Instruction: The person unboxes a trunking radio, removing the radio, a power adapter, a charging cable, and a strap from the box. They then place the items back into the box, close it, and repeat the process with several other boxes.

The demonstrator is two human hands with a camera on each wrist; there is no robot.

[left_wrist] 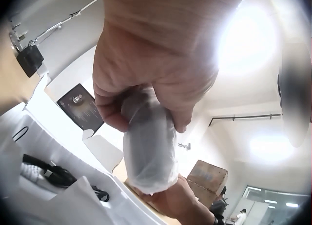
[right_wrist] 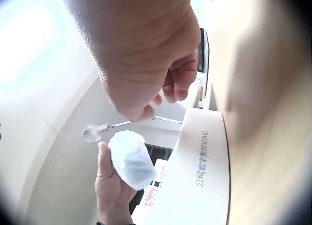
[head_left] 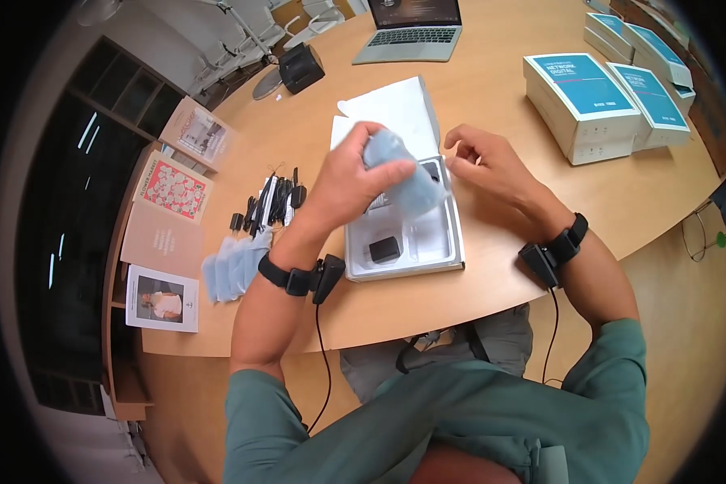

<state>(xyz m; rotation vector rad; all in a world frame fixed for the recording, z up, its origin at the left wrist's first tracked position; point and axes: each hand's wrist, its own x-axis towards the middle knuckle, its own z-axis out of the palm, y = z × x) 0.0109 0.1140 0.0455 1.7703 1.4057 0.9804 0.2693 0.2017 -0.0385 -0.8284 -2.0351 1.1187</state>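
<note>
My left hand (head_left: 353, 179) grips an oblong thing in a frosted, bluish plastic sleeve (head_left: 407, 181), thumb on one side and fingers on the other. It is above an opened white box (head_left: 459, 242) with a molded white tray. A black adapter-like block (head_left: 384, 249) lies in one compartment of the tray, and the left wrist view shows a black cable (left_wrist: 61, 176) in it. My right hand (head_left: 492, 165) hovers at the box's right side with its fingers loosely bent and nothing in them. In the right wrist view, the wrapped thing (right_wrist: 131, 159) is below that hand.
Several frosted sleeves (head_left: 232, 266) and a bundle of black cables and adapters (head_left: 274, 202) lie left of the box. Boxes with teal lids (head_left: 585, 85) are stacked at the right. A laptop (head_left: 411, 36) stands at the back, and books (head_left: 173, 185) line the left edge.
</note>
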